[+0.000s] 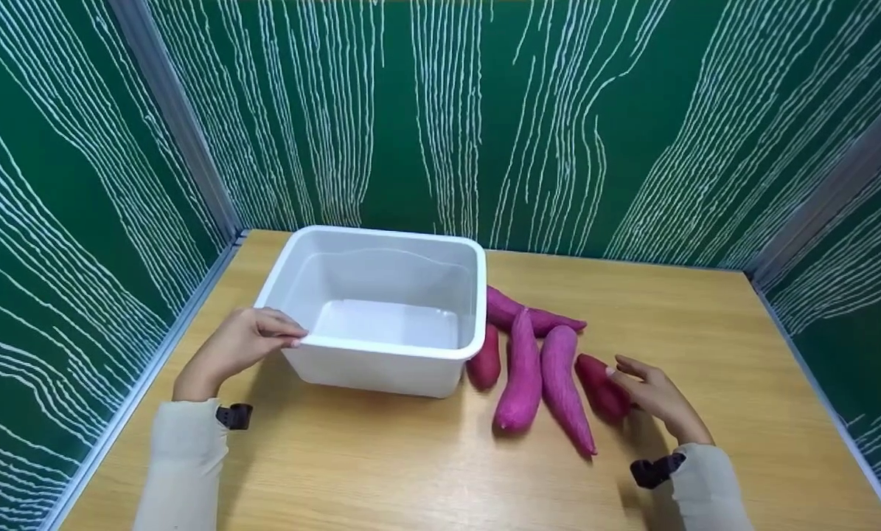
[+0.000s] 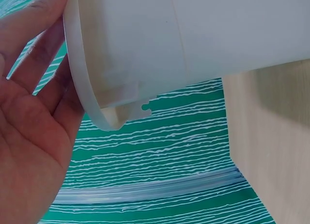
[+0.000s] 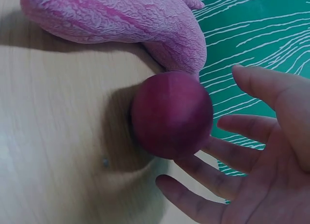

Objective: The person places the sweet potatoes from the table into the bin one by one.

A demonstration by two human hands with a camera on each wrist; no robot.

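Note:
At its front left corner, my left hand grips the rim of a white plastic tub; in the left wrist view the fingers lie along that rim. The tub's inside floor shows bare. My right hand is beside a smooth dark red sweet potato, its fingers spread and loosely bent. In the right wrist view this sweet potato is seen end-on, with the fingertips right at its side and not closed round it.
Two long pink-purple sweet potatoes lie side by side in the middle. Another purple one lies behind them, partly hidden by the tub. A red one lies against the tub's right side. Green white-streaked walls border the wooden table.

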